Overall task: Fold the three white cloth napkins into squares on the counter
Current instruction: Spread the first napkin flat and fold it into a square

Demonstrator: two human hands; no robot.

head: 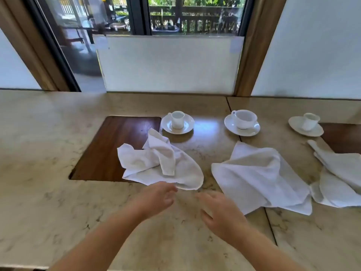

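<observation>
Three white cloth napkins lie crumpled on the beige stone counter (48, 153). The left napkin (156, 165) is bunched, half over a dark wooden inset. The middle napkin (259, 178) is loosely spread. The right napkin (340, 178) runs off the right edge of the view. My left hand (158, 198) hovers just below the left napkin's near edge, fingers apart, holding nothing. My right hand (218, 210) is beside it, fingers spread, between the left and middle napkins, also holding nothing.
Three white cups on saucers stand behind the napkins: left cup (177, 120), middle cup (244, 119), right cup (310, 122). A dark wooden inset (109, 149) sits in the counter at left, another wooden inset (343, 135) at far right. A window is behind the counter.
</observation>
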